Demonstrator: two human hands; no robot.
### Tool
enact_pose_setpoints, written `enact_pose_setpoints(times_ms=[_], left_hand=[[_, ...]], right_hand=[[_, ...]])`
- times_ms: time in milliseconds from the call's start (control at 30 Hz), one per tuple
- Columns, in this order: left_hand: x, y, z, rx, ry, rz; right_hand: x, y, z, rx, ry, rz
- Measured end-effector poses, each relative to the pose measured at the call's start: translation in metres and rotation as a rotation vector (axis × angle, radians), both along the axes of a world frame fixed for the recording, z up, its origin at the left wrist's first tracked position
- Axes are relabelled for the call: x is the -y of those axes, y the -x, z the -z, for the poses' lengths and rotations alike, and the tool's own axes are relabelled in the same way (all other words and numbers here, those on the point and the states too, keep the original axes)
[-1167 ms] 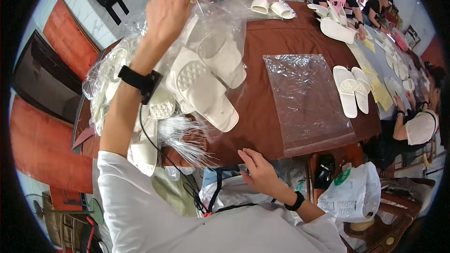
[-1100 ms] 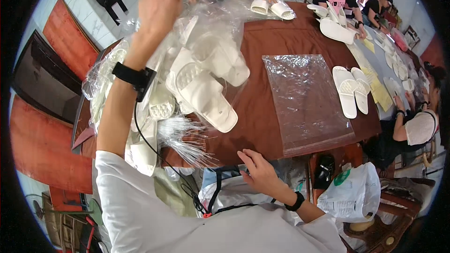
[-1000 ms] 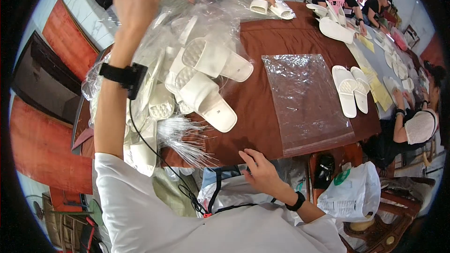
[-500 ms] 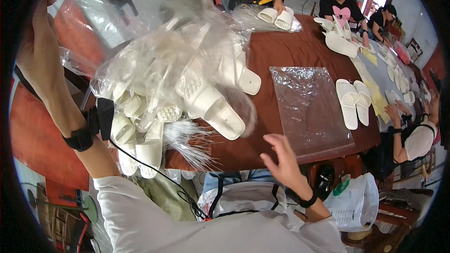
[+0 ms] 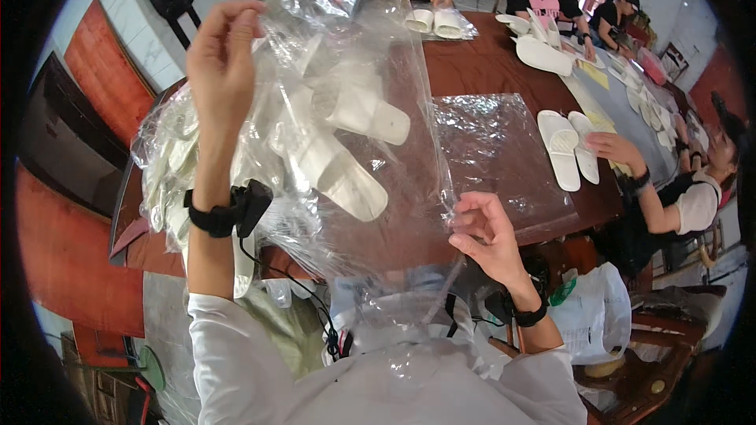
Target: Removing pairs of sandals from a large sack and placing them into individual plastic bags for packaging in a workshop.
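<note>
The left hand (image 5: 220, 71) is raised, thumb and fingertips drawn together on the upper part of a clear bag (image 5: 409, 181). The right hand (image 5: 492, 236) is half curled at the bag's opposite edge; a gap shows between thumb and fingers, and whether they grip the film cannot be told. The bag hangs between both hands, in front of the white slippers (image 5: 354, 181).

Compared with half a second earlier, the left hand has moved inward from the far left side, and the film now reaches the right hand, which was then away from it. A co-worker's hand (image 5: 618, 149) has come to the slipper pair (image 5: 562, 149) beyond and right of the right hand.

The flat bag (image 5: 504, 142) just beyond the right hand is partly covered by film. Glare blurs the bundle of thin strips (image 5: 295, 232) below the left hand. The bag's lower end is indistinct against the person's shirt (image 5: 394, 386).
</note>
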State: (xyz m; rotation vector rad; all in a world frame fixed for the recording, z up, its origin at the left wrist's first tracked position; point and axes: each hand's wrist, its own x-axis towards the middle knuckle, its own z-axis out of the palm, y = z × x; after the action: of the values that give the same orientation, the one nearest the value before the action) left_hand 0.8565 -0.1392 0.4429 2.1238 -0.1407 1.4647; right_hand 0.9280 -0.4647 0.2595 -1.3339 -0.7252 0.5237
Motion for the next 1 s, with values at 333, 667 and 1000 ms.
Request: enact_pose_setpoints(times_ms=[333, 667, 1000], left_hand=[[0.016, -0.097, 0.094, -0.248, 0.162, -0.053], [0.040, -0.154, 0.150, -0.513, 0.022, -0.062], [0.027, -0.203, 0.178, -0.938, 0.293, 0.328]], right_hand=[[0.060, -0.018, 0.026, -0.093, 0.155, 0.367], [0.121, -0.082, 0.045, -0.114, 0.144, 0.488], [0.143, -0.118, 0.041, -0.324, 0.141, 0.485]])
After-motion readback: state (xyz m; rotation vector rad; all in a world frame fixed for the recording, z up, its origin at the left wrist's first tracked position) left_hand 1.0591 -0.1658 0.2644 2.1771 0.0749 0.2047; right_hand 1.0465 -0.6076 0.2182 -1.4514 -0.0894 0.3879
